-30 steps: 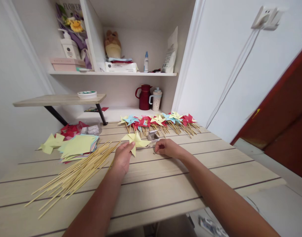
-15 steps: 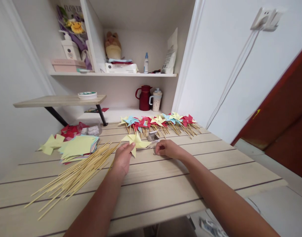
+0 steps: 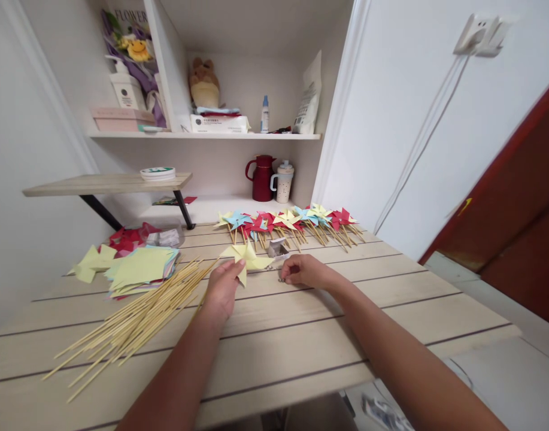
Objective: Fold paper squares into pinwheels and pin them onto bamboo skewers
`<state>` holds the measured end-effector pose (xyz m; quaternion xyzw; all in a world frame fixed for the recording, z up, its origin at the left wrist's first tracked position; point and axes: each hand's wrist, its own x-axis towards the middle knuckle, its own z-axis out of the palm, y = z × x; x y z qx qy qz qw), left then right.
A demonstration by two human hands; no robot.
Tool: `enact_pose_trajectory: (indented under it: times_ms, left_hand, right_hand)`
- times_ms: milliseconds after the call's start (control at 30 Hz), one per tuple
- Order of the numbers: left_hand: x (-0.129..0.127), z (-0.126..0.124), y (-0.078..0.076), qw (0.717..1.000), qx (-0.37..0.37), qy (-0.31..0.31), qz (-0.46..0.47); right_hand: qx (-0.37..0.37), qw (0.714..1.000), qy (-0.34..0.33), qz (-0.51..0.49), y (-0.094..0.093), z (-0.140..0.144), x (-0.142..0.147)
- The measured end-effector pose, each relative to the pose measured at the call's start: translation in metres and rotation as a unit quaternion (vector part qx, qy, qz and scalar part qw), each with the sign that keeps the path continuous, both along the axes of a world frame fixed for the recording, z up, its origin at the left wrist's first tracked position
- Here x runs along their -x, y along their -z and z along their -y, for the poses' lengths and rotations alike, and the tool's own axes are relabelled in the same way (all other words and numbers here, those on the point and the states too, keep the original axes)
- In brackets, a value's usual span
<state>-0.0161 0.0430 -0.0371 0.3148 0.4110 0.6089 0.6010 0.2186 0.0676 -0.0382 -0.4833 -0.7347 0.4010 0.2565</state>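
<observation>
Pinwheel blade, yellow [image 3: 247, 255]: held at the near edge by the left hand [image 3: 223, 290], fingertips pinched on the paper, at mid-table beside the skewer tips.

Inspection runs left to right. At far left, folded yellow blanks [image 3: 91, 263] lie loose, touching a stack of paper squares [image 3: 142, 267] in yellow, pink and blue. Behind the stack sit red paper pieces [image 3: 126, 237] in a clear wrapper. A loose bundle of bamboo skewers [image 3: 130, 323] fans across the table [image 3: 391, 299] from the near left corner toward the left hand; none is fitted to the held blade.

Just right of the blade, a small open box [image 3: 278, 246] stands on the table, contents too small to identify. The right hand [image 3: 303, 270] rests beside it, fingers closed narrowly on something small at the table surface; whether this is a pin cannot be told.

Along the far edge lies a row of finished pinwheels [image 3: 292, 222] in red, blue and yellow, each on a stick.

Assessment: a fair batch appears complete. The piece in hand looks folded but not yet pinned or mounted. Judging by the skewers and paper remaining, a good number of units is left to make.
</observation>
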Motion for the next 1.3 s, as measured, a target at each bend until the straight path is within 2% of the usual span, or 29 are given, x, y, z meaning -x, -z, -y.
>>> enact_pose_trajectory:
  times_ms: [1300]
  left_hand:
    - [-0.0024, 0.0031, -0.0048, 1.0, 0.01, -0.003, 0.006]
  right_hand:
    - [0.041, 0.999, -0.022, -0.019, -0.0042, 0.0026, -0.0004]
